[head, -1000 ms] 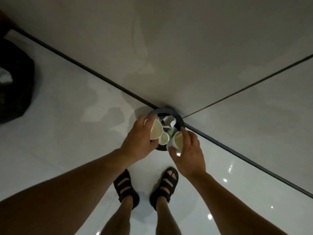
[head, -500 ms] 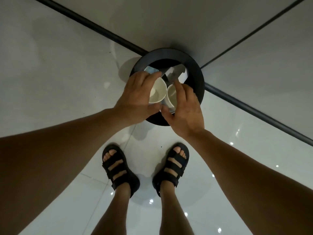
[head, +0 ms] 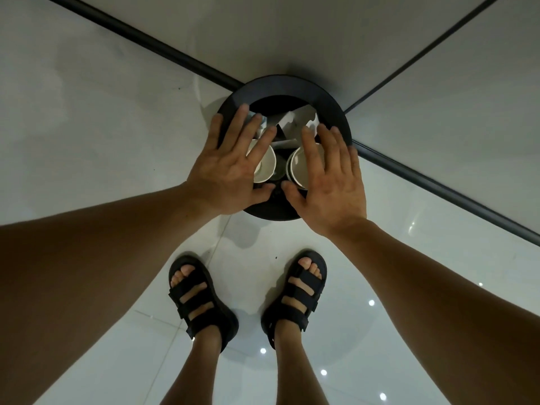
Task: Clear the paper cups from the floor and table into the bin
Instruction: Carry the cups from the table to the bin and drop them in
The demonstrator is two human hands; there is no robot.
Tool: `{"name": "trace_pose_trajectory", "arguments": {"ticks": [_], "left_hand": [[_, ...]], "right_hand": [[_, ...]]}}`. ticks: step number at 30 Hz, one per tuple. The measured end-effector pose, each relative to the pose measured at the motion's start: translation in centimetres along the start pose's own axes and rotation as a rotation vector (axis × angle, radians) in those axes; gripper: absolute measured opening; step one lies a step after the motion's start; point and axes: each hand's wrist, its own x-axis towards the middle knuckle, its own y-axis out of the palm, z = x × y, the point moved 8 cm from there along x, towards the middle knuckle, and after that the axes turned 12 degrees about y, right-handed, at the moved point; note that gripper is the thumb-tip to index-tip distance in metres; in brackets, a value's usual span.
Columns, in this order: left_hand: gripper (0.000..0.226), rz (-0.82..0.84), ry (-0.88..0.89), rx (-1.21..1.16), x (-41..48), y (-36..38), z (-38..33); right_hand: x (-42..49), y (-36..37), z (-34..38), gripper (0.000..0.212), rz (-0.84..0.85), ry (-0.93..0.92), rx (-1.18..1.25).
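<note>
A round black bin (head: 324, 95) stands in the room's corner, straight in front of my feet. Two white paper cups lie inside its mouth: one (head: 266, 168) under my left fingers, another (head: 298, 168) under my right fingers. My left hand (head: 228, 168) hovers flat over the bin's left side, fingers spread, holding nothing. Over the right side my right hand (head: 333, 182) is spread the same way, empty. Crumpled white paper (head: 295, 121) fills the far part of the bin.
Grey walls meet behind the bin, edged by a dark skirting strip (head: 163, 51). The floor is glossy white tile (head: 87, 118). My feet in black sandals (head: 201, 299) stand just short of the bin.
Both hands held a cup each above the bin; now the fingers have spread and the cups lie inside it. The view has dropped closer to the bin.
</note>
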Motion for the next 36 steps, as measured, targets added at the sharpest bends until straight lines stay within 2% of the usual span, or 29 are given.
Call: {"name": "trace_pose_trajectory", "arguments": {"ticks": [2,5,9,11,14,19,27,32,36], "left_hand": [[0.091,-0.036,-0.005,0.005,0.0,0.0,-0.1],[0.09,-0.06,0.007,0.013,-0.1,0.1,-0.3],[0.094,0.041,-0.016,0.016,0.2,0.5,-0.1],[0.097,0.081,-0.036,-0.008,0.5,0.7,0.2],[0.097,0.048,-0.051,-0.104,0.1,-0.6,0.3],[0.091,0.061,-0.12,-0.21,-1.7,-3.6,0.8],[0.087,0.054,-0.184,-0.268,-4.0,-14.7,-1.0],[0.083,0.052,-0.086,-0.231,-4.6,-25.5,-4.9],[0.08,-0.013,0.008,-0.225,-5.1,-34.3,-8.9]], "right_hand": [[-0.1,1.4,0.2,0.085,0.061,-0.023,-0.114],[-0.1,2.4,0.2,0.085,0.066,-0.022,-0.179],[0.0,2.7,-0.1,0.083,0.083,0.005,-0.191],[0.0,2.5,0.1,0.084,0.104,-0.001,-0.178],[-0.2,1.2,0.4,0.084,0.115,0.005,-0.107],[-2.5,-2.6,0.6,0.085,0.134,0.088,-0.001],[-7.4,-11.4,-0.3,0.082,0.203,0.285,0.05],[-10.4,-21.1,-0.4,0.083,0.211,0.349,0.056],[-14.4,-29.0,0.1,0.081,0.165,0.361,0.095]]}}
